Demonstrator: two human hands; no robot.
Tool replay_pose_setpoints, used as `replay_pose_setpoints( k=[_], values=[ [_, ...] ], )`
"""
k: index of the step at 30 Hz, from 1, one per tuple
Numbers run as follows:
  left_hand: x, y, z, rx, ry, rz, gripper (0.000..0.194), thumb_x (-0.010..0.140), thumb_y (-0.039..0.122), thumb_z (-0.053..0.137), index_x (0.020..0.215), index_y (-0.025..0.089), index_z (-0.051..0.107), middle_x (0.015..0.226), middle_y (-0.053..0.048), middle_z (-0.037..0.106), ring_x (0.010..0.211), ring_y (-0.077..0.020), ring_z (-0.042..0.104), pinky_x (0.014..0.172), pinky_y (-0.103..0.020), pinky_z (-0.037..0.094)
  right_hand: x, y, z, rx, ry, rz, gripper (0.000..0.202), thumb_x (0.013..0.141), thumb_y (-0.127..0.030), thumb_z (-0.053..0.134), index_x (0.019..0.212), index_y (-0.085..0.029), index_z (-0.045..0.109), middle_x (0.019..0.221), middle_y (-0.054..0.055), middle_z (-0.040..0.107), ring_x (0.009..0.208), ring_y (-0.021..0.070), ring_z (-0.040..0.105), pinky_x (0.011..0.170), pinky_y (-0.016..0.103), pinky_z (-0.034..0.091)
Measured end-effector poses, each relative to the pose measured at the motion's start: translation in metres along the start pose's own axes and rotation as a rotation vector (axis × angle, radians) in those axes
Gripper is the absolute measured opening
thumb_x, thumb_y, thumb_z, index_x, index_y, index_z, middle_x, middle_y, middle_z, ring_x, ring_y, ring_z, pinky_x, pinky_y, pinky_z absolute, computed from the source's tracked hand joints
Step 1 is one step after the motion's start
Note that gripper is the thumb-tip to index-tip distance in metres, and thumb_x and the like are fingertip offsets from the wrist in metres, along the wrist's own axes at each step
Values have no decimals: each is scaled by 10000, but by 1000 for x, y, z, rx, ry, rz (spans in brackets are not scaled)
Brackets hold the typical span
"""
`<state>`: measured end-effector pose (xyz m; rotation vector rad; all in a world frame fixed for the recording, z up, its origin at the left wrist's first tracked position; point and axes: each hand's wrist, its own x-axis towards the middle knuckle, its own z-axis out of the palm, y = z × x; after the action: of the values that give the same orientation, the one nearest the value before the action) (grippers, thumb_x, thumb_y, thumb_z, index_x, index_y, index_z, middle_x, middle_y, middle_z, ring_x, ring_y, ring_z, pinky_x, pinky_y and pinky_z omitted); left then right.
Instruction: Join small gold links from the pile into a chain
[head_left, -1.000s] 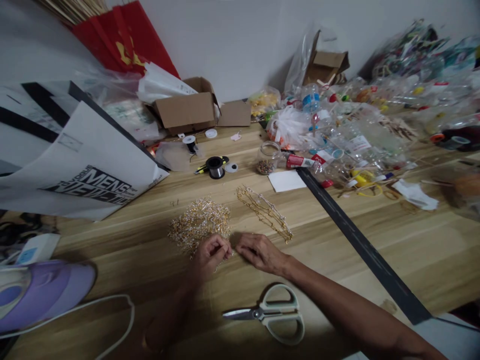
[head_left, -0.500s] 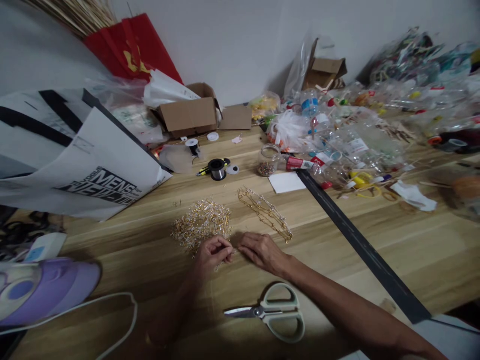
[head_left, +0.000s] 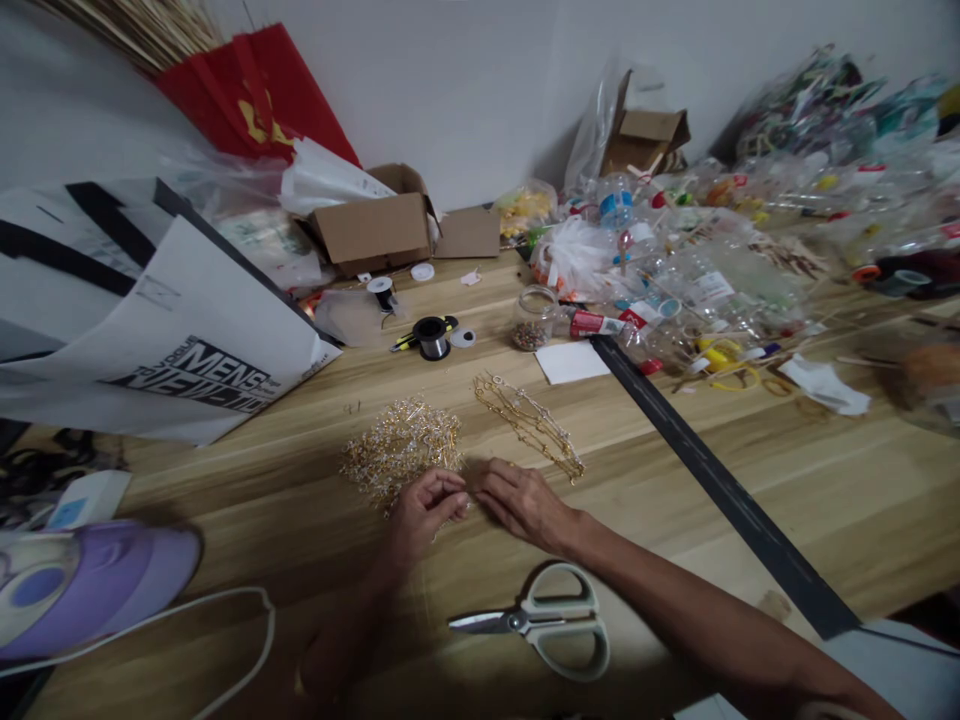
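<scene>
Little moved: our left hand (head_left: 422, 508) and right hand (head_left: 523, 503) stay pinched on tiny gold piece at pin pile (head_left: 401, 449), mid-bench (head_left: 750, 540). Light, springy, slippery; we grip ends by fingertips.

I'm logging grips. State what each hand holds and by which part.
The left hand and right hand meet fingertip to fingertip beside the pile of gold pins, pinching something too small to identify.

piece between fingers (head_left: 450, 492) too small
</scene>
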<state>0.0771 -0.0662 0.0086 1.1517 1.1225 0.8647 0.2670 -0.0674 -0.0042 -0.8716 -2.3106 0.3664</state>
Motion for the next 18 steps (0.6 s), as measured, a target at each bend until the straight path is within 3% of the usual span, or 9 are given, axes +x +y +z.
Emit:
replay_pose_setpoints(
  k=[10,18],
  values=[
    [1,0,2,15,53,-51,172,581,247,752,613,144,619,519,13,637,506,-114,581,533,-218,472,0,-4,-3,29,-21,-38,153,969,-186,389,1004,-173,537,924,77,582,855,166,557,716,263,468],
    [3,-6,-2,54,-27,-95,171,588,266,763,644,143,658,577,-10,681,572,-152,629,581,-246,498,1,-6,-7,30,0,-59,195,977,-203,375,985,-168,567,950,85,587,852,155,574,710,252,478]
  ],
)
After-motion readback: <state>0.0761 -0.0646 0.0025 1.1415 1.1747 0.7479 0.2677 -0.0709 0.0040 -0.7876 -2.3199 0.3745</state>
